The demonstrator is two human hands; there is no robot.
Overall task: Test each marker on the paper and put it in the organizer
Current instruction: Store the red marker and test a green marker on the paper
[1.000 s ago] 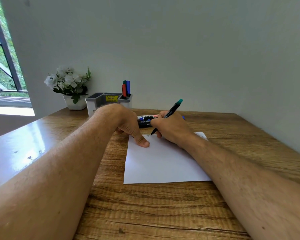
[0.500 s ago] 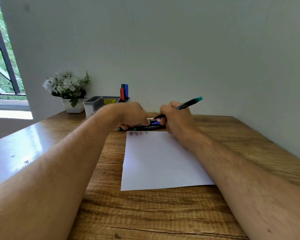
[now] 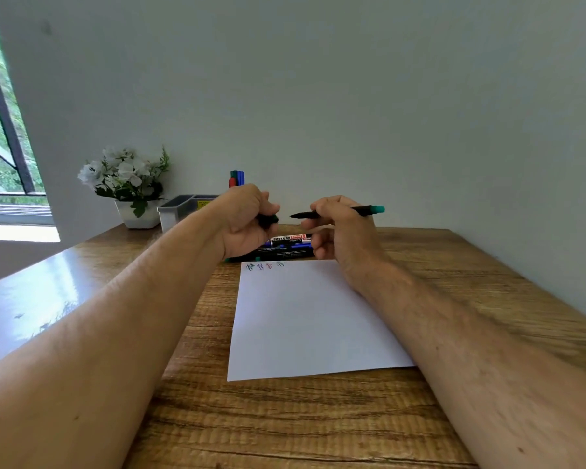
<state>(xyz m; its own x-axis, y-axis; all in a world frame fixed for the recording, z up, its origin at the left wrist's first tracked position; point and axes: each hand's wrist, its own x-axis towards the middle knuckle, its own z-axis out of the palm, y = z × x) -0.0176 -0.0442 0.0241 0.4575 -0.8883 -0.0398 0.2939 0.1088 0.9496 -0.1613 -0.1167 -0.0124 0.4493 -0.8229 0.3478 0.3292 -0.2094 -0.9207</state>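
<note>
My right hand (image 3: 342, 228) holds a black marker with a teal end (image 3: 366, 210) level above the table, its bare tip pointing left. My left hand (image 3: 247, 218) is closed around the marker's dark cap (image 3: 268, 220), a short gap from the tip. Below them lies the white paper (image 3: 305, 319) with several small coloured scribbles (image 3: 266, 266) along its far edge. More markers (image 3: 288, 247) lie in a row just beyond the paper. The grey organizer (image 3: 180, 211) stands behind my left hand, with red, green and blue markers (image 3: 236, 178) upright in it.
A white pot of white flowers (image 3: 129, 184) stands at the far left by the wall. The wooden table (image 3: 285, 424) meets the wall at the back and right. A window is at the far left.
My right hand lifted the teal marker off the paper and turned it level. My left hand left the paper and rose with the cap; both hands now face each other.
</note>
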